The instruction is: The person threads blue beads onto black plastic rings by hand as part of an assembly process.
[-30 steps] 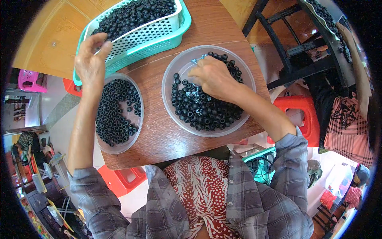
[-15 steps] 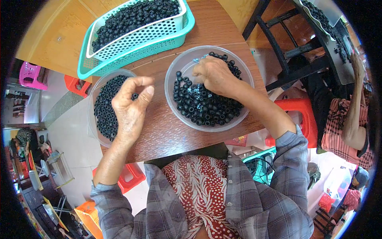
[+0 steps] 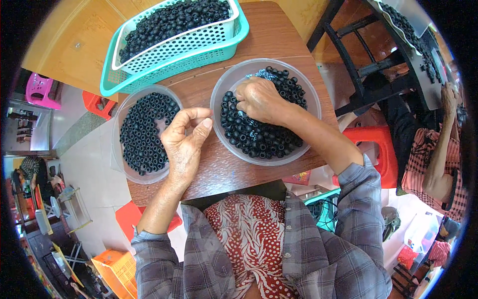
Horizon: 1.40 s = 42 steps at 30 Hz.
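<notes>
Black round parts with holes, bead-like, fill much of a clear round bowl (image 3: 315, 107) on the right of the table. Small shiny coiled metal pieces, like springs (image 3: 269, 74), lie among them at the far side. My right hand (image 3: 264, 99) is down in this bowl with its fingers bunched; whatever the fingertips hold is hidden. Left of it, my left hand (image 3: 184, 142) hovers in the gap between the bowls. Its thumb and forefinger come together in a pinch, and anything in it is too small to make out. A second clear bowl (image 3: 130, 174) beside it holds similar black ring-shaped parts.
A white perforated basket (image 3: 181, 42) heaped with black parts sits inside a turquoise basket (image 3: 214, 54) at the back of the brown table (image 3: 214, 182). Red stools (image 3: 381, 149) stand around. At right, another person's hand (image 3: 449, 97) reaches to a table with more black parts.
My left hand has moved right, from over the left bowl toward the right bowl, still pinched. My right hand has shifted slightly nearer and left within the bowl.
</notes>
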Each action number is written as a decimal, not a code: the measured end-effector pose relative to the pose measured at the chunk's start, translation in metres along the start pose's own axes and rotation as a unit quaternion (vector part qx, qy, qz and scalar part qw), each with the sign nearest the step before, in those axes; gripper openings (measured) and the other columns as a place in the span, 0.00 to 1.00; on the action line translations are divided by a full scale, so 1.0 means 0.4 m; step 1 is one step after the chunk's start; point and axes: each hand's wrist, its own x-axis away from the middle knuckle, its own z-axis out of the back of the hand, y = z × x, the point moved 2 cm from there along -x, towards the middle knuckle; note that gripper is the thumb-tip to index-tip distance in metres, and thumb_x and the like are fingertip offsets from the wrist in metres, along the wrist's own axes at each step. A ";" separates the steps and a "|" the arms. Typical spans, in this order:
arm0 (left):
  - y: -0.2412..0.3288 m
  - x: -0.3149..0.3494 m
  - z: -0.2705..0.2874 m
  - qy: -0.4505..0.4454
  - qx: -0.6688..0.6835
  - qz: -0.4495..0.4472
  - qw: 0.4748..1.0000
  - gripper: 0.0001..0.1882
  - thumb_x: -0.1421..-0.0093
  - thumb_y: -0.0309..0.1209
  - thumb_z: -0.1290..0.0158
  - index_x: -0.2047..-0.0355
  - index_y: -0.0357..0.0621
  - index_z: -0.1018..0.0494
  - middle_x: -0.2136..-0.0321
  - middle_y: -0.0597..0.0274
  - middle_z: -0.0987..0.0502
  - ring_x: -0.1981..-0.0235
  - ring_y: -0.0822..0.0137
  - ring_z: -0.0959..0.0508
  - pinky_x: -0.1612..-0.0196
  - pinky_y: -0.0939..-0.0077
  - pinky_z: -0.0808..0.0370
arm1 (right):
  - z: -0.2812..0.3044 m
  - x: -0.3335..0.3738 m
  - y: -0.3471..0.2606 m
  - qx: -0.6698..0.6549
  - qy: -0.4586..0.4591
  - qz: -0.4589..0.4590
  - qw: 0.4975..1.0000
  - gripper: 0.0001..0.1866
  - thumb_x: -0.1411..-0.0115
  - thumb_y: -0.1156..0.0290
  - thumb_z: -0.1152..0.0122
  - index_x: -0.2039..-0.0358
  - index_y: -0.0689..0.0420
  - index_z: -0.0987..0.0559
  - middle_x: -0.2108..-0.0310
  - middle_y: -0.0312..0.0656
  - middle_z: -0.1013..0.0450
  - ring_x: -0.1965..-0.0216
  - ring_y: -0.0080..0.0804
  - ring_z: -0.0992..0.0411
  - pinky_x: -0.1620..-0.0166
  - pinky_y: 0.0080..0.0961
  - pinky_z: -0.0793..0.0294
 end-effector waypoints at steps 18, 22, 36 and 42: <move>0.002 -0.011 -0.045 -0.010 0.081 0.049 0.995 0.09 0.45 0.19 0.46 0.63 0.31 0.28 0.64 0.55 0.23 0.65 0.70 0.23 0.58 0.77 0.26 | 0.023 0.031 -0.044 0.026 0.080 0.058 0.995 0.09 0.58 0.74 0.35 0.75 0.59 0.26 0.75 0.44 0.30 0.67 0.44 0.32 0.64 0.38 0.32; 0.011 -0.008 -0.066 -0.006 0.168 0.066 0.984 0.09 0.46 0.19 0.46 0.63 0.32 0.27 0.66 0.55 0.23 0.67 0.69 0.23 0.59 0.78 0.25 | 0.092 0.067 -0.103 -0.083 0.190 0.052 0.977 0.10 0.58 0.74 0.34 0.76 0.59 0.26 0.78 0.41 0.31 0.72 0.39 0.33 0.69 0.33 0.34; 0.024 0.026 -0.113 0.018 0.377 0.163 0.912 0.09 0.47 0.18 0.45 0.64 0.31 0.27 0.72 0.58 0.23 0.73 0.71 0.24 0.66 0.81 0.26 | 0.090 0.146 -0.172 -0.163 0.283 0.044 0.944 0.09 0.54 0.78 0.41 0.69 0.60 0.27 0.78 0.43 0.33 0.74 0.43 0.33 0.70 0.35 0.34; 0.026 0.050 -0.115 0.025 0.292 0.086 0.952 0.10 0.47 0.18 0.44 0.63 0.33 0.27 0.71 0.61 0.24 0.71 0.74 0.25 0.65 0.84 0.27 | 0.097 0.150 -0.180 -0.263 0.254 -0.009 0.931 0.04 0.52 0.78 0.40 0.74 0.60 0.25 0.79 0.42 0.31 0.75 0.41 0.32 0.70 0.33 0.33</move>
